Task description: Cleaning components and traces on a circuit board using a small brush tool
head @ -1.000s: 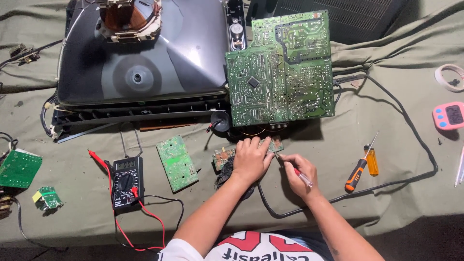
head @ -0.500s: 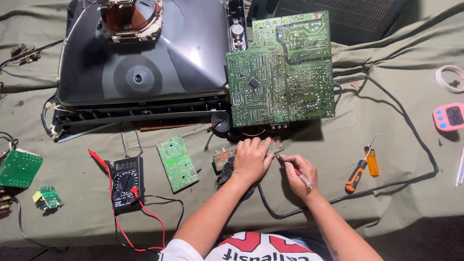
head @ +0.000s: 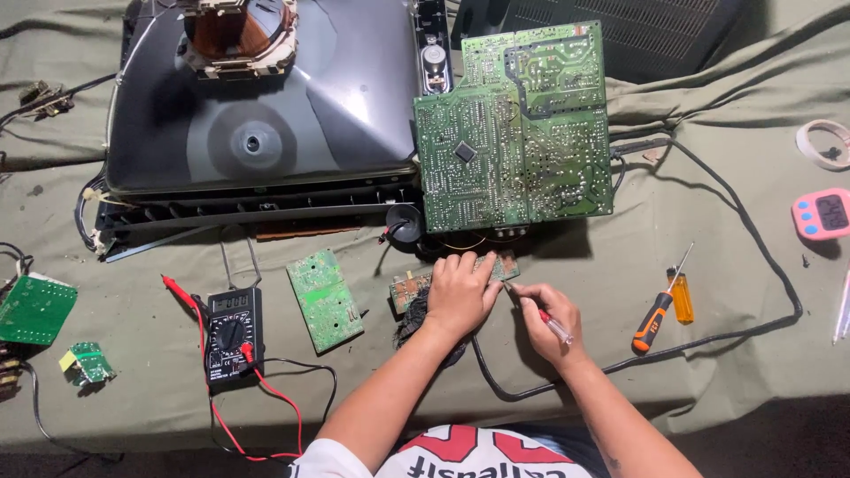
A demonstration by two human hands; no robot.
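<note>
My left hand [head: 460,294] is pressed flat on the small circuit board [head: 416,285], fingers spread over its far half, pinning it to the olive cloth [head: 708,372]; the palm is down on the board with nothing clasped in it; the board lies just in front of the big green main board [head: 513,124], near the middle of the bench; my right hand [head: 549,323] is closed around a thin screwdriver [head: 542,315] with a clear and red handle, held like a pen; its tip angles up-left and meets the small board's right edge, just beside my left fingers; I can't tell which part the tip sits on; a black cable [head: 761,257] loops under my right wrist and runs off to the right; orange-handled screwdriver [head: 655,317] lies apart to the right, untouched, with a small amber bottle [head: 681,296] beside it; left of my hands is a loose green board [head: 325,299], then a black multimeter [head: 233,332] with red leads; picture tube [head: 257,97] lies at the far left of the bench; pink timer [head: 822,212] at the right edge
</note>
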